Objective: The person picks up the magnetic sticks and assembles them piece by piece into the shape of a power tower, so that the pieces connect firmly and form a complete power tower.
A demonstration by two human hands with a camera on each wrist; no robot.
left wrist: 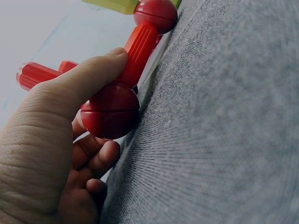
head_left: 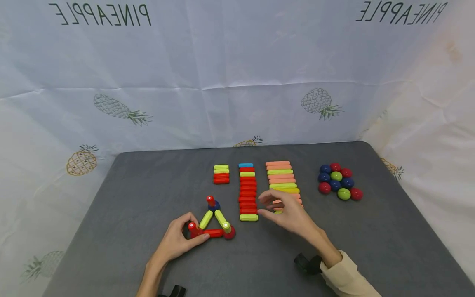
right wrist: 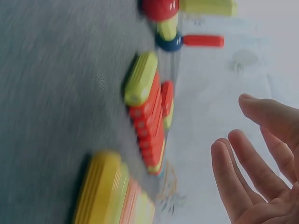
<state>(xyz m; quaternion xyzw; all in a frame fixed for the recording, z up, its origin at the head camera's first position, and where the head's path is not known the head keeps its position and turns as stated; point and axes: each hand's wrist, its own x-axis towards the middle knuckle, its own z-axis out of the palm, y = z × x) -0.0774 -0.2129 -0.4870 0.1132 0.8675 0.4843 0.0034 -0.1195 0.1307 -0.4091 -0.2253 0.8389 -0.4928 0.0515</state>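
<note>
A triangle of rods and balls stands on the dark grey cloth, with a blue ball [head_left: 216,206] at its far corner and red balls at the near ones. Short upright rods rise from its corners. My left hand [head_left: 176,240] grips the near-left red ball [left wrist: 112,119], the thumb lying along the red rod [left wrist: 140,51]. To the right, my right hand [head_left: 291,214] hovers with loosely bent, parted fingers and holds nothing. It is between the row of mostly red rods [head_left: 248,194] and the row of longer salmon and yellow rods [head_left: 280,172], partly covering the latter.
A small stack of yellow-green and red rods [head_left: 221,175] lies behind the triangle. Several blue, red and green balls [head_left: 335,176] are grouped at the right. A white pineapple-print curtain [head_left: 222,62] hangs behind the table's back edge.
</note>
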